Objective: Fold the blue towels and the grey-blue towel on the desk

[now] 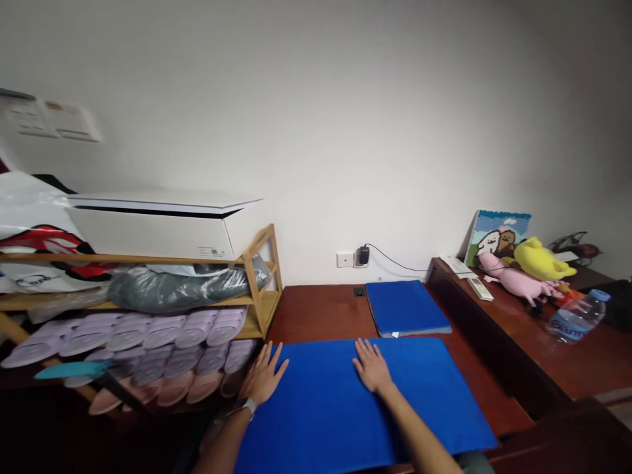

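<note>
A large flat blue mat (326, 408) lies across the dark red wooden table (320, 309). My left hand (264, 376) is at the mat's left edge, fingers spread, with a watch on the wrist. Flat on the mat near its far edge rests my right hand (372, 368), fingers stretched out and nothing in them. Just beyond the mat, a folded blue sheet or folder (407, 308) with a pale edge lies on the table.
On the left, a wooden rack (266, 289) holds purple slippers (195, 329) and a white box (158, 230). A black plug (364, 255) sits in the wall socket. To the right, a higher surface carries a remote (480, 289), plush toys (518, 276) and a plastic bottle (577, 319).
</note>
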A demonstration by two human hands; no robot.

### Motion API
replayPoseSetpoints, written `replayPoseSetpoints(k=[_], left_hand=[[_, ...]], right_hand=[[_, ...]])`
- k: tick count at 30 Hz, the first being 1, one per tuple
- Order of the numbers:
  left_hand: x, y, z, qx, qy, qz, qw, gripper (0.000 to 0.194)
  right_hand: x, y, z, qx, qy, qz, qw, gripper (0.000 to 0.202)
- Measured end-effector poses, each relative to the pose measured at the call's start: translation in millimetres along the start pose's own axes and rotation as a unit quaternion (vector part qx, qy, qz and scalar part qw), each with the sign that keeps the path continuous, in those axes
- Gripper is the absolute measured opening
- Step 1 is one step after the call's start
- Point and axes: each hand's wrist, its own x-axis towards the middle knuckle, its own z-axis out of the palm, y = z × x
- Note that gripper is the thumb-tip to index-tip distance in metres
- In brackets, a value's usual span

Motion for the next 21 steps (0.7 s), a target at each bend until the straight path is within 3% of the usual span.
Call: replayPoseSetpoints(k=[6,9,11,15,19,21], left_hand=[[1,-4,3.8,-0.001,0.015,0.003,1.0,0.075],[3,-7,5.9,0.003,0.019,0.01,1.0,0.076],[3,-8,6.4,0.004,0.023,0.015,1.0,0.076],[3,-6,5.9,0.002,0.025,0.01,1.0,0.081],[2,-2,6.5,0.006,0.019,0.002,1.0,0.084],[2,1,7.1,0.009,0.013,-0.005,1.0,0.084]], right_hand=[[-63,179,-46,-0.055,0.015,0.225,0.973,0.072],[-84,230,-55,-0.061,0.017,0.258,0.964,0.077],[-89,240,-56,-0.062,0.018,0.256,0.965,0.078],[-86,232,-66,-0.074,0.001,0.275,0.959,0.075],[-75,213,-90,-0.096,-0.03,0.302,0.948,0.068],[-62,189,-93,-0.107,-0.019,0.295,0.949,0.067]])
